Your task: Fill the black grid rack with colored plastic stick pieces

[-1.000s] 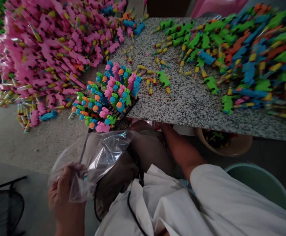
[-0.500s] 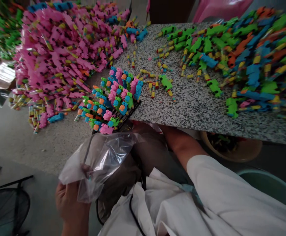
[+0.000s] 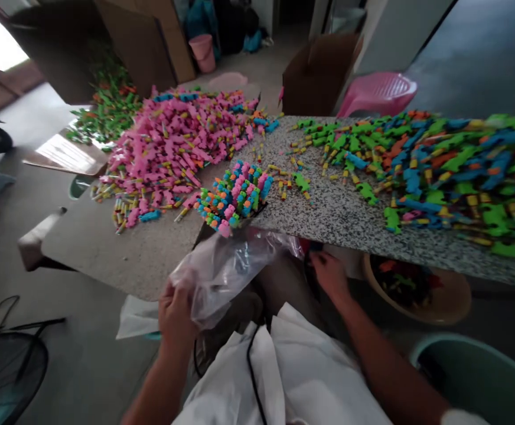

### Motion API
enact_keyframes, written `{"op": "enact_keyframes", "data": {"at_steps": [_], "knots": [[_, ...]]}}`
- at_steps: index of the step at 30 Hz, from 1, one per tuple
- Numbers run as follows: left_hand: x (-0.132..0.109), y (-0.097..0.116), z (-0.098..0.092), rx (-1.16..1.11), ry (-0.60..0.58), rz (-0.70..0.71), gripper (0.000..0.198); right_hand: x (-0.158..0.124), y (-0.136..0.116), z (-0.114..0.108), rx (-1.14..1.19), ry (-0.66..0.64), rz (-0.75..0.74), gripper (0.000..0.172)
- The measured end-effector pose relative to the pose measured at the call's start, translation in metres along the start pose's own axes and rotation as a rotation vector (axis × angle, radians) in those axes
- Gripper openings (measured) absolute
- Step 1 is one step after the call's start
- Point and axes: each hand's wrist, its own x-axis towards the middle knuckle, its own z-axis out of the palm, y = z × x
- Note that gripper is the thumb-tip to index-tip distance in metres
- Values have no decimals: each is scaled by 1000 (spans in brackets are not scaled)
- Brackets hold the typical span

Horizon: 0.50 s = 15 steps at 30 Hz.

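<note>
My left hand (image 3: pixel 178 310) is closed on the near end of a clear plastic bag (image 3: pixel 235 265), which stretches over my lap towards the table edge. My right hand (image 3: pixel 329 274) is by the table's front edge, close to the bag's far end. Its fingers are curled together beside something dark and red; what they hold, if anything, I cannot make out. Just beyond the bag, a dark rack (image 3: pixel 257 211) holds tightly packed pink, blue, green and orange small plastic toys (image 3: pixel 235 192) standing upright.
A heap of pink toys (image 3: pixel 173 141) with yellow-ended tubes covers the left back. Green, blue and orange toys (image 3: pixel 417 159) spread over the speckled tabletop (image 3: pixel 328 212) on the right. Below stand a tan basin (image 3: pixel 447 301) and a green tub (image 3: pixel 474 354).
My view has tilted up, showing more of the room. My right hand, hidden under the table edge before, now shows. My left hand still grips the bag and has shifted to the right in view.
</note>
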Motion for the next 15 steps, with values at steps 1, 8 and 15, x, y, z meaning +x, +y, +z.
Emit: {"op": "enact_keyframes", "data": {"at_steps": [1,8,15], "knots": [[-2,-1,5,-15,-36,7,33,-12,-8,-11,28,46,-34,39],[-25,1,62,49,-628,148,45,-96,-117,-72,270,-5,-538,32],[-53,8,104,11,-888,232,54,-99,-154,-58,125,185,-704,21]]}}
